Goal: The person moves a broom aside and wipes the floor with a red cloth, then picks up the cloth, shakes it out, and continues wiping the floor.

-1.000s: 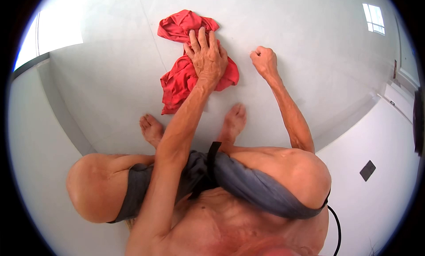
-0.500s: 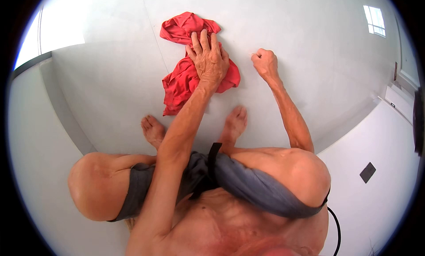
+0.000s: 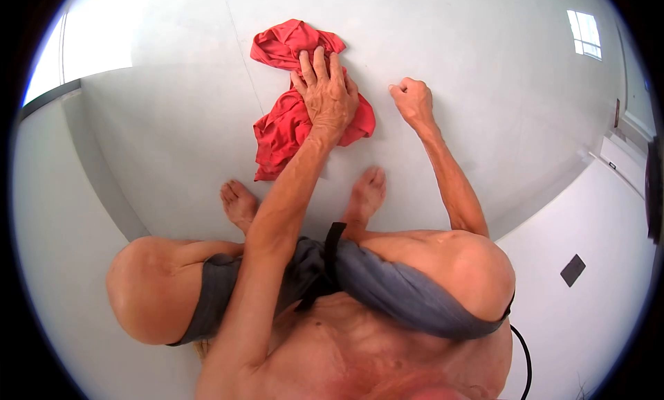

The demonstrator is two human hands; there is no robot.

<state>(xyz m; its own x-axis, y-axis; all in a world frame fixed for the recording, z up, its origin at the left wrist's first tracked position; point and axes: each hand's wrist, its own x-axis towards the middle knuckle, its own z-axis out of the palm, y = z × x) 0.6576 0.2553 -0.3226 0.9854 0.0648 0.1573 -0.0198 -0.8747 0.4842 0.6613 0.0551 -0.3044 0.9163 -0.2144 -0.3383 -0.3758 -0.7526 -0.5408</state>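
Note:
A crumpled red cloth point(image 3: 282, 126) lies on the pale floor in front of my feet. My left hand point(image 3: 326, 95) rests flat on its middle with the fingers spread, pointing away from me. Parts of the cloth show beyond my fingertips and on both sides of my wrist. To the right of the cloth, apart from it, my right hand point(image 3: 413, 101) is closed above or on the floor. Whether anything is inside that fist is hidden.
My bare feet point(image 3: 240, 205) and bent knees are close below the cloth. White walls point(image 3: 588, 220) stand at left and right, the right one with a dark plate point(image 3: 573, 270). A black cable point(image 3: 528, 362) hangs at the lower right.
My right hand has shifted very slightly to the left. The left hand and the red cloth show no clear movement.

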